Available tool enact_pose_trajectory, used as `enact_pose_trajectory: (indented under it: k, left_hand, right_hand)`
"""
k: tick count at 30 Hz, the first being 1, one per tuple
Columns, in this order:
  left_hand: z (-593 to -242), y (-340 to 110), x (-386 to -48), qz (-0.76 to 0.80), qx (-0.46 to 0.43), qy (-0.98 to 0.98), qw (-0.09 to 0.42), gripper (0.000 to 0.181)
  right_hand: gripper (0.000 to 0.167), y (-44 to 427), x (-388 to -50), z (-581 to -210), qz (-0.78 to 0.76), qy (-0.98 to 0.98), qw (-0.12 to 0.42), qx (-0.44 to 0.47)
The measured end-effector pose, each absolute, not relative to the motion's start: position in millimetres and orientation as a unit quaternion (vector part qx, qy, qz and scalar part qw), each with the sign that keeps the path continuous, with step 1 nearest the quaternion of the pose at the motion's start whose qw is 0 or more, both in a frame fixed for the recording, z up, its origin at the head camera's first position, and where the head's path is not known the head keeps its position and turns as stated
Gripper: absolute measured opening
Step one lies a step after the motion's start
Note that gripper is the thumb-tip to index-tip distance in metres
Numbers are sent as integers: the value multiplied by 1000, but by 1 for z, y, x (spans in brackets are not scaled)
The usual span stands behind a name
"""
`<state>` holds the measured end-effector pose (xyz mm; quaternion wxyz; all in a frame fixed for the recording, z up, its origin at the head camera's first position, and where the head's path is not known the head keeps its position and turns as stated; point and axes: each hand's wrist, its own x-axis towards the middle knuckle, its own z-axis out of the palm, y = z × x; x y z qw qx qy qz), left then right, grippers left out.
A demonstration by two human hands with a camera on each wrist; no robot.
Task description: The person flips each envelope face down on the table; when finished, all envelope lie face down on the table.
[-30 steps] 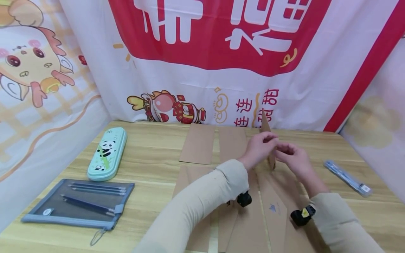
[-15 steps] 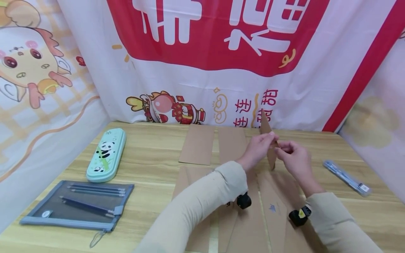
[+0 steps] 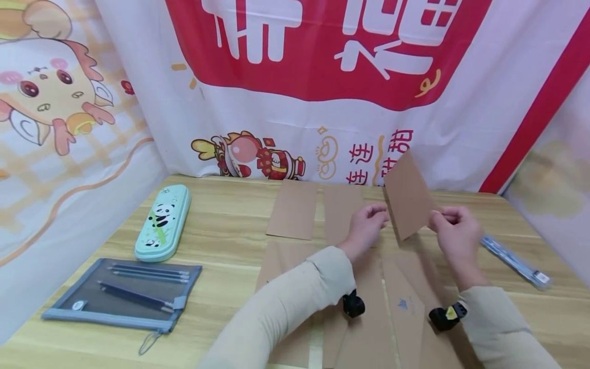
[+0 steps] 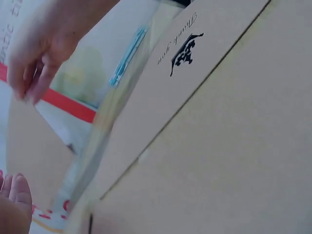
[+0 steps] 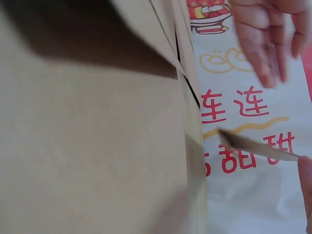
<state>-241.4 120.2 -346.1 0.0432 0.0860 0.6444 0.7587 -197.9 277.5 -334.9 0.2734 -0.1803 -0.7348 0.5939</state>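
My right hand (image 3: 458,238) pinches a brown kraft paper piece (image 3: 407,197) by its right edge, thumb in front. The piece is tilted up over the back of the table, its broad face showing. To its left, my left hand (image 3: 366,228) hovers apart from it, fingers loosely bent and holding nothing. In the right wrist view the raised paper (image 5: 265,150) appears nearly edge-on, below the left hand (image 5: 263,39). Under both arms lie flat kraft pieces (image 3: 366,328). One printed piece (image 4: 146,112) bears a dark crown and "Thank you".
Two brown paper rectangles (image 3: 292,210) (image 3: 343,205) lie at the back. At left are a mint panda pencil case (image 3: 163,223) and a grey mesh pouch (image 3: 78,292) with several pencils. A slim blue pack (image 3: 513,261) lies at right. A printed cloth (image 3: 276,113) hangs behind the table.
Both hands were together at the paper piece, which stood nearly edge-on. My left hand has let go and moved left; my right hand has moved right, turning the paper's face toward me.
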Motion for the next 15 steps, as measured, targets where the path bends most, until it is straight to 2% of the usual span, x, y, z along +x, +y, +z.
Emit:
enact_pose_trajectory:
  k: [5, 10, 15]
  left_hand:
    - [-357, 119, -245, 781, 36, 622, 52, 28]
    - [-361, 125, -242, 790, 21, 609, 68, 38]
    - [-361, 132, -236, 807, 1, 582, 98, 43]
  right_hand:
    - [23, 310, -222, -374, 755, -575, 293, -118]
    - [35, 331, -235, -398, 817, -499, 270, -107]
    - [25, 318, -221, -386, 850, -447, 243, -135]
